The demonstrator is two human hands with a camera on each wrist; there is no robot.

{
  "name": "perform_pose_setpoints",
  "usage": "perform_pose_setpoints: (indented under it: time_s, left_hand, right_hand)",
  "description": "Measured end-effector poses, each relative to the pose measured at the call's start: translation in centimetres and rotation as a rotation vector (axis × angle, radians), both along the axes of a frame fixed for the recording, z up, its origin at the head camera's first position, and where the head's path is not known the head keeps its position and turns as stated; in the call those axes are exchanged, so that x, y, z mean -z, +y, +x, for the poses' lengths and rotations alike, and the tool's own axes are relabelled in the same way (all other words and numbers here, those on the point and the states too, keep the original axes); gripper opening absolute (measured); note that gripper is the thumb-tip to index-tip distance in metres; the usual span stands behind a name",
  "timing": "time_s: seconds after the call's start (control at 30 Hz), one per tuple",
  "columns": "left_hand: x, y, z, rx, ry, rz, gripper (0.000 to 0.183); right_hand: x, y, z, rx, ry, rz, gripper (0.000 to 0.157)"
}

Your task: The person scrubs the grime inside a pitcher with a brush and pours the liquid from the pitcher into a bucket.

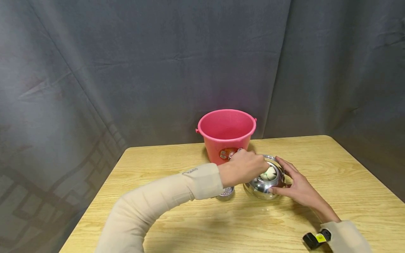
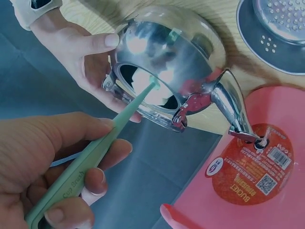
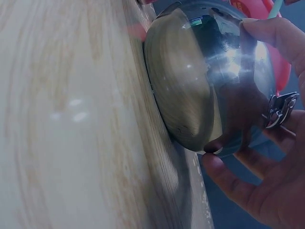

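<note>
My left hand grips the pale green handle of a cup brush, marked "Cup Brush". The brush's white head sits in the round top opening of a shiny stainless steel kettle. On the kettle's other side, my right hand holds the body with thumb and fingers spread around it, as the right wrist view also shows. The kettle stands on the wooden table, its spout toward the bucket and its hinged handle folded beside the opening.
A pink bucket with a red label stands just behind the kettle, close to the spout. Left of the kettle lies a perforated metal strainer, partly behind my left forearm. Grey curtains hang behind the wooden table.
</note>
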State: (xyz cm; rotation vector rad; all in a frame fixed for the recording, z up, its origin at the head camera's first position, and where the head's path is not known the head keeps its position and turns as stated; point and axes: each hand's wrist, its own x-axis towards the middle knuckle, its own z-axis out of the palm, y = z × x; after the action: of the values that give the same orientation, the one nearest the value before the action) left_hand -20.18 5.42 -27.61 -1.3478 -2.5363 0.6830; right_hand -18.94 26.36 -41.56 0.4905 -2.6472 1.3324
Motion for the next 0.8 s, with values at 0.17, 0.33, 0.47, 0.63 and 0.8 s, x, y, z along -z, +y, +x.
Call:
perform_pose_setpoints:
  time_s: [0.17,0.33,0.47,0.63,0.8]
  left_hand:
    - [0.2,-0.3,0.0,-0.021,-0.03,0.027,0.018]
    - [0.5,-0.6,-0.1,-0.046,-0.053,0.07,0.018]
    - [0.6,-0.8,-0.2,-0.048,-0.058,0.081,0.019]
    - [0.7,-1.1,-0.3,-0.046,-0.062,0.078,0.019]
    - [0.6,-1.4,-0.2,-0.051,-0.079,0.091,0.017]
  right_hand:
    - [0.1,0.0,0.0,-0.003,0.007,-0.002,0.102]
    - [0.0,0.0,0.1,-0.001,0.012,-0.004,0.102]
    - [0.0,0.0,0.1,0.004,0.015,-0.005,0.102]
    - [-0.1,0.0,0.1,0.005,0.021,-0.005,0.102]
    - [-0.1,-0.1,0.1,-0.002,0.015,-0.01,0.101]
